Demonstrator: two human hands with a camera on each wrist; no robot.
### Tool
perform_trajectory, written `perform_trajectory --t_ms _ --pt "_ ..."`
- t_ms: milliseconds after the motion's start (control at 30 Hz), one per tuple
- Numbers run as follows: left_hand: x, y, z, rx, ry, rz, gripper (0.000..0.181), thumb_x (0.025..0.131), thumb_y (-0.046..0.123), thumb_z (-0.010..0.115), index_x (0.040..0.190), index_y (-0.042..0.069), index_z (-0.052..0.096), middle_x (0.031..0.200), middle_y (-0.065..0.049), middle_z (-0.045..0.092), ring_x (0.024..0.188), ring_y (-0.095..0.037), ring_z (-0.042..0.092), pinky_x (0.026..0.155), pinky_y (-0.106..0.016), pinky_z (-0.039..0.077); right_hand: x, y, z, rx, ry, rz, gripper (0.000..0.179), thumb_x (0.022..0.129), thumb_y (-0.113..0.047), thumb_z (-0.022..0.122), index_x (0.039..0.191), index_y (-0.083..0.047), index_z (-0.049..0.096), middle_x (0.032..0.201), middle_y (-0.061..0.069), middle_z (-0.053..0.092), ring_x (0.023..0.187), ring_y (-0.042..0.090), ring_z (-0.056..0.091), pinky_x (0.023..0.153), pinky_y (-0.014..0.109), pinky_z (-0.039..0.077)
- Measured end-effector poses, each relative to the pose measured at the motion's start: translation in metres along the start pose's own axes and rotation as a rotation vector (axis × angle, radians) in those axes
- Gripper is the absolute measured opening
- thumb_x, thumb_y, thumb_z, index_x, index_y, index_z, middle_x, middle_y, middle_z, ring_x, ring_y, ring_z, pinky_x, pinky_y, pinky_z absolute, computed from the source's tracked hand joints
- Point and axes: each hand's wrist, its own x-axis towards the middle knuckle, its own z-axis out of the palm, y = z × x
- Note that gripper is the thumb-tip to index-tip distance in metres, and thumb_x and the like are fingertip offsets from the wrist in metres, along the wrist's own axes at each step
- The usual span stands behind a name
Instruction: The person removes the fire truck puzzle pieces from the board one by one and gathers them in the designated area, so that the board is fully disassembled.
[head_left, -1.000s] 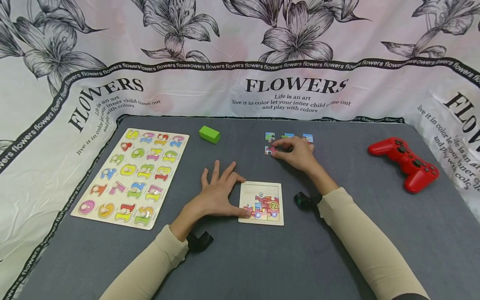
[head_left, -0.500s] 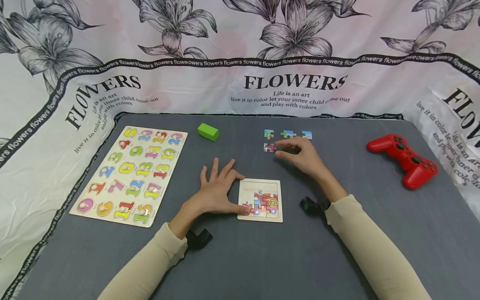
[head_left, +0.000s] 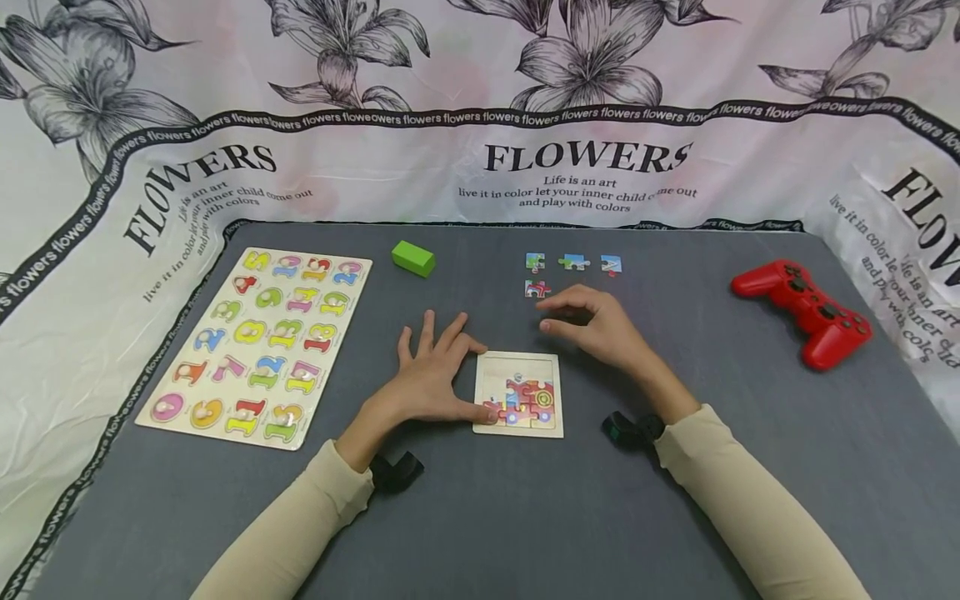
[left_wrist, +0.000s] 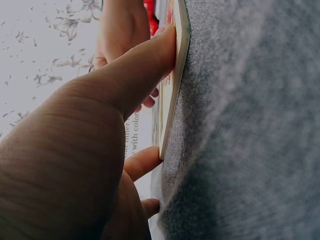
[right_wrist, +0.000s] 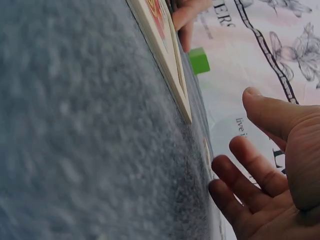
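Observation:
A small square wooden puzzle tray [head_left: 495,367] lies mid-table with several joined red and blue pieces [head_left: 529,402] in it. Along its left side, my left hand [head_left: 427,387] is spread wide; the thumb presses the lower left corner and the index fingertip is at the upper left corner. My right hand [head_left: 600,329] hovers past the tray's upper right corner, thumb and fingers apart with nothing between them, as the right wrist view shows. Just beyond its fingertips lies a loose red jigsaw piece [head_left: 537,289]. Behind that are three blue-and-green pieces [head_left: 574,262] in a row.
A board of colourful number pieces [head_left: 258,350] takes up the left side of the table. A green block [head_left: 413,259] lies at the back, and a red game controller [head_left: 802,312] at the right. A flower-printed cloth [head_left: 592,183] hangs behind the table.
My right hand has drawn back toward me from the red loose piece, which stays on the table. The left hand keeps its place on the tray; the head view has tilted slightly down.

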Motion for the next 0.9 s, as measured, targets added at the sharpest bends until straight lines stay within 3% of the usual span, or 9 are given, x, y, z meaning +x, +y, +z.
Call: perform_trajectory --t_ms 200,400,600,700,900 --pt "0.000 0.001 -0.001 -0.002 0.001 0.007 0.086 0.071 0.067 0.081 0.139 0.025 0.049 0.173 -0.009 0.006 0.156 -0.046 -0.019 0.116 -0.073 -0.013 -0.003 -0.011 0.001 -0.012 -0.082 -0.028 0.027 0.089 -0.013 0.080 0.116 -0.008 0.077 0.113 0.008 0.073 0.106 0.025 0.067 0.096 0.043 0.055" --pt "0.000 0.000 -0.002 0.003 -0.002 0.004 0.086 0.072 0.067 0.082 0.139 0.025 0.049 0.173 -0.010 0.006 0.156 -0.046 -0.019 0.117 -0.073 -0.013 -0.004 -0.023 0.004 -0.123 -0.273 -0.094 0.029 0.086 -0.018 0.083 0.115 -0.013 0.078 0.121 0.006 0.073 0.118 0.024 0.063 0.100 0.049 0.051" --pt "0.001 0.000 -0.002 0.021 -0.008 -0.006 0.087 0.071 0.068 0.081 0.140 0.025 0.049 0.174 -0.009 0.005 0.156 -0.045 -0.020 0.117 -0.073 -0.012 -0.006 -0.033 0.007 -0.218 -0.413 -0.105 0.034 0.084 -0.022 0.085 0.117 -0.020 0.078 0.141 0.009 0.063 0.134 0.030 0.049 0.112 0.060 0.034" --pt "0.001 0.000 -0.002 0.027 -0.008 -0.008 0.089 0.071 0.068 0.081 0.141 0.025 0.049 0.174 -0.009 0.004 0.155 -0.045 -0.020 0.117 -0.073 -0.012 -0.008 -0.036 0.009 -0.268 -0.435 -0.122 0.034 0.084 -0.024 0.085 0.117 -0.024 0.078 0.138 0.009 0.063 0.129 0.029 0.045 0.106 0.057 0.030" --pt "0.001 0.001 -0.002 0.023 -0.006 -0.008 0.088 0.071 0.067 0.082 0.140 0.025 0.049 0.173 -0.009 0.006 0.156 -0.045 -0.019 0.117 -0.073 -0.012 -0.012 -0.039 0.013 -0.344 -0.461 -0.163 0.032 0.083 -0.024 0.086 0.113 -0.031 0.080 0.108 -0.002 0.061 0.100 0.016 0.040 0.084 0.040 0.025"
